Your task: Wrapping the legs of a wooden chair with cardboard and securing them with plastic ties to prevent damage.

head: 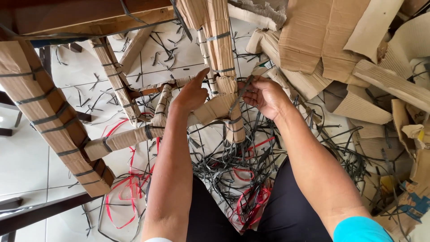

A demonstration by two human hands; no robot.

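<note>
A wooden furniture frame lies upturned, its legs and rails wrapped in brown corrugated cardboard (219, 45) bound with dark plastic straps. My left hand (192, 94) rests on a wrapped crossbar (215, 110), its index finger pointing up toward the wrapped leg. My right hand (264, 96) pinches a dark strap (239, 96) that runs down across the cardboard at the joint of leg and crossbar. My forearms reach forward over my dark-trousered knees.
Cut black straps (233, 161) and red straps (127, 190) litter the white tiled floor (27, 166). A heap of torn cardboard (358, 58) fills the right side. Another wrapped leg (53, 121) slants at the left, with dark wooden furniture parts (40, 213) at bottom left.
</note>
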